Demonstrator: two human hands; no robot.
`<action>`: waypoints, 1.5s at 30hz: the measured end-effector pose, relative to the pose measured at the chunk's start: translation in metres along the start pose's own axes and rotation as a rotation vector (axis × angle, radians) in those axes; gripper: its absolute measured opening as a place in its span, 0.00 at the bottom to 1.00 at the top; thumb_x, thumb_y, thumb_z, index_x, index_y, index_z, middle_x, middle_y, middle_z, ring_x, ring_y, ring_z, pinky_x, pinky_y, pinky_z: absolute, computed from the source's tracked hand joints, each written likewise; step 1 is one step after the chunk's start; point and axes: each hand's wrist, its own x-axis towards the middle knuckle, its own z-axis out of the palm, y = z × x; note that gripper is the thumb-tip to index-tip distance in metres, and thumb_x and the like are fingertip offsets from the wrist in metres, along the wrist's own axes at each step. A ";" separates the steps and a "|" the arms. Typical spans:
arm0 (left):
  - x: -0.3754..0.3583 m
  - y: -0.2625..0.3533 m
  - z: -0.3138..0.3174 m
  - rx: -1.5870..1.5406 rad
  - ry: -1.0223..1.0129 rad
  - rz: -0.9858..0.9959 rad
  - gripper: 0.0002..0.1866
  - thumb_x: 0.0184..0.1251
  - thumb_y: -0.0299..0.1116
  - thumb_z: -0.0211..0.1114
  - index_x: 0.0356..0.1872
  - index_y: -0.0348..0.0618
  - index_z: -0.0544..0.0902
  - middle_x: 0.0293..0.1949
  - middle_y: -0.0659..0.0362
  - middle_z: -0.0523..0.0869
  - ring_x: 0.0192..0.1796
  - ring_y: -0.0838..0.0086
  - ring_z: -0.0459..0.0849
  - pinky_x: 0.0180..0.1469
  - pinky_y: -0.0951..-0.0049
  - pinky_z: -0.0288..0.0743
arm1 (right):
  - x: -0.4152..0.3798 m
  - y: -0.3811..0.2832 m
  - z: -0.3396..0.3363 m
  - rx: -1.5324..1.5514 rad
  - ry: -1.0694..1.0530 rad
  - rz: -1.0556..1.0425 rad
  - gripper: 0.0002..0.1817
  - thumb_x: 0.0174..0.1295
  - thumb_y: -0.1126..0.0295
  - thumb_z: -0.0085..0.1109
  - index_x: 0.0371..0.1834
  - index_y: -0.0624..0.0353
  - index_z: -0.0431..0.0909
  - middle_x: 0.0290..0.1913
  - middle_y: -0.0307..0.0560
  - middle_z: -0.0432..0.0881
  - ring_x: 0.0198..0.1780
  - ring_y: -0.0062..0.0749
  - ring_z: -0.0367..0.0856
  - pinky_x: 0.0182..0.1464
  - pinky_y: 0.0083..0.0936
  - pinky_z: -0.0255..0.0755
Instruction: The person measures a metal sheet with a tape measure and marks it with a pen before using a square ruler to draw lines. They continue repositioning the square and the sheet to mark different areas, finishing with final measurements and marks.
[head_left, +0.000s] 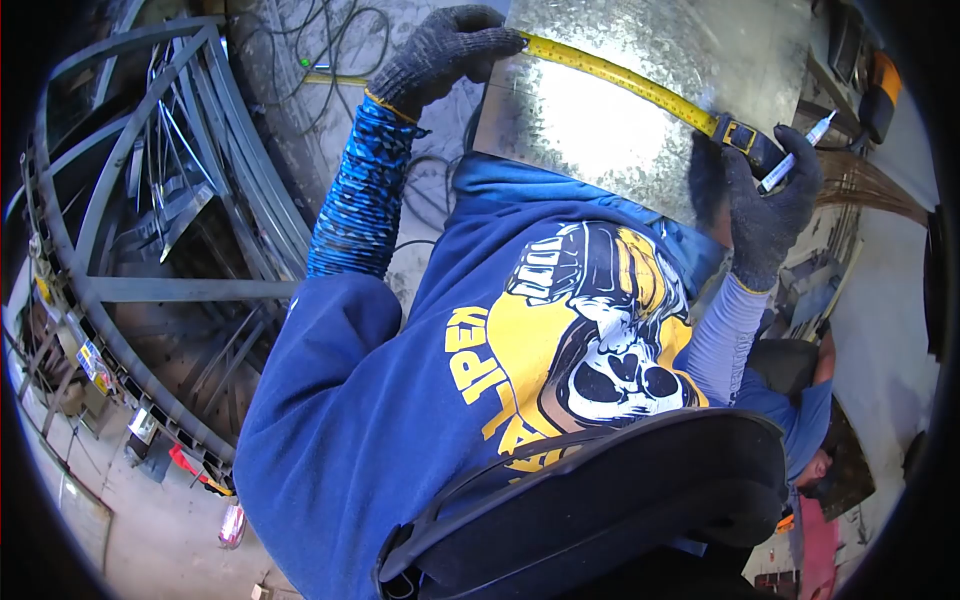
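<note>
A galvanized metal sheet (730, 50) lies across the blue-clad lap, with bright glare at its middle. The yellow blade of a tape measure (625, 80) is drawn out across it. My left hand (445, 60), in a dark knit glove, pinches the blade's end at the sheet's left edge. At the other side, my right hand (768, 215), gloved too, grips the black tape case beside the sheet's right part. A white paint marker (797, 152) is also held between the right hand's thumb and fingers, its tip pointing up and right.
Curved and straight metal frame bars (195, 290) stand at the left. Cables (325, 60) trail over the floor beyond my left hand. Thin rods (865, 185) lie at the right. Another person (805, 425) is low at the right. A black helmet edge (600, 500) covers the bottom.
</note>
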 end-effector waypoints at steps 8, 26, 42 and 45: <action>-0.013 0.015 0.003 0.040 -0.077 -0.044 0.17 0.73 0.45 0.71 0.40 0.38 0.89 0.24 0.61 0.82 0.27 0.80 0.80 0.31 0.76 0.74 | -0.005 0.010 -0.007 0.048 -0.181 0.027 0.29 0.53 0.75 0.79 0.59 0.57 0.77 0.52 0.49 0.80 0.55 0.42 0.83 0.60 0.35 0.76; -0.012 0.004 0.005 0.085 -0.062 -0.041 0.18 0.72 0.48 0.71 0.37 0.40 0.89 0.24 0.62 0.83 0.26 0.82 0.80 0.30 0.78 0.72 | -0.005 -0.025 -0.015 0.751 0.108 -0.160 0.19 0.68 0.64 0.71 0.54 0.63 0.77 0.40 0.53 0.86 0.42 0.42 0.87 0.59 0.54 0.82; -0.012 0.010 0.008 0.179 -0.086 -0.120 0.20 0.68 0.47 0.75 0.46 0.38 0.89 0.28 0.62 0.86 0.28 0.83 0.82 0.28 0.78 0.75 | -0.015 -0.059 0.105 1.326 -0.310 0.218 0.14 0.77 0.66 0.57 0.55 0.68 0.80 0.43 0.49 0.86 0.34 0.21 0.80 0.35 0.20 0.80; -0.013 0.005 0.010 0.143 -0.082 -0.081 0.20 0.68 0.46 0.76 0.48 0.38 0.88 0.29 0.61 0.86 0.31 0.80 0.83 0.34 0.78 0.79 | -0.019 -0.047 0.099 1.377 -0.293 0.315 0.12 0.77 0.71 0.54 0.55 0.68 0.79 0.48 0.55 0.86 0.38 0.23 0.81 0.45 0.26 0.84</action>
